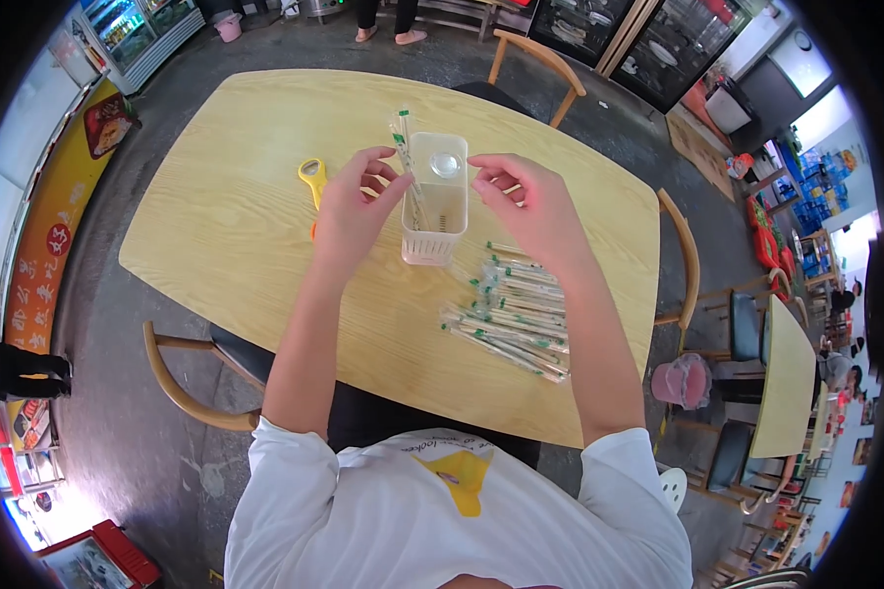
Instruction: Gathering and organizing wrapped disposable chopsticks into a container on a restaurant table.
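A tall white plastic container (435,247) with slotted sides stands on the table between my hands. Paper- and film-wrapped chopsticks (403,139) with green marks lean in it, their upper ends rising above the rim at its left. My left hand (359,201) has its thumb and index finger closed at these chopsticks. At the container's right rim is my right hand (530,201), fingers curled, thumb and index tip apart, with nothing seen between them. Several more wrapped chopsticks (511,314) lie in a loose pile beneath my right forearm, which hides part of them.
Yellow-handled scissors (312,175) lie left of my left hand, partly hidden by it. The light wooden table (236,196) has chairs around it, one chair (692,255) at the right. A pink bin (683,381) stands on the floor. Someone's legs (388,20) show at the far side.
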`<state>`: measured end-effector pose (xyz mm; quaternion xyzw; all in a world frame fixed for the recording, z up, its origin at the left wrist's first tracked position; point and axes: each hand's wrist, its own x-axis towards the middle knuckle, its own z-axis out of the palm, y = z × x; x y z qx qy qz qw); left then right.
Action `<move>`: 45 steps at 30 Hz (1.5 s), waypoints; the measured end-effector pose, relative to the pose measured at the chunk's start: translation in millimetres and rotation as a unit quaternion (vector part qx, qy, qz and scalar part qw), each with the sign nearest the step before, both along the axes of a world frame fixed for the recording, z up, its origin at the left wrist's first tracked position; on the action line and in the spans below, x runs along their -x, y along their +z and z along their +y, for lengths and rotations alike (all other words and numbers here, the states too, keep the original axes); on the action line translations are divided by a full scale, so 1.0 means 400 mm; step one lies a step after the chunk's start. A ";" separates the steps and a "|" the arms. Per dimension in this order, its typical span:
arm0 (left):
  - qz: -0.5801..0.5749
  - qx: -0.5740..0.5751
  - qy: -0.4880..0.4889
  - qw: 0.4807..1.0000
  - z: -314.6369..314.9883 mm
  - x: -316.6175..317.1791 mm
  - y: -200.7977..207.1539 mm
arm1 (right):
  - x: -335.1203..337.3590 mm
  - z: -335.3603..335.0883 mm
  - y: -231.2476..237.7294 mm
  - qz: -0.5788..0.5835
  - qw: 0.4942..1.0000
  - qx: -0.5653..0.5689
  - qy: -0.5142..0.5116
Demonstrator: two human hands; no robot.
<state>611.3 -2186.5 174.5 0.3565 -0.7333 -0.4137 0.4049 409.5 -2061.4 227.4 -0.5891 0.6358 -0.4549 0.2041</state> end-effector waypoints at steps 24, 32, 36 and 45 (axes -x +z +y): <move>-0.347 0.279 -0.183 0.876 0.262 0.268 -0.123 | 0.170 0.191 -0.286 0.310 0.925 -0.174 -0.135; -0.379 0.245 -0.191 0.872 0.249 0.259 -0.153 | 0.172 0.215 -0.278 0.274 0.944 -0.159 -0.096; -0.322 0.257 -0.192 0.891 0.261 0.233 -0.136 | 0.198 0.229 -0.260 0.299 0.948 -0.101 -0.028; 0.076 0.153 -0.221 0.960 0.249 0.118 0.096 | 0.112 0.207 -0.021 0.152 0.985 0.078 -0.028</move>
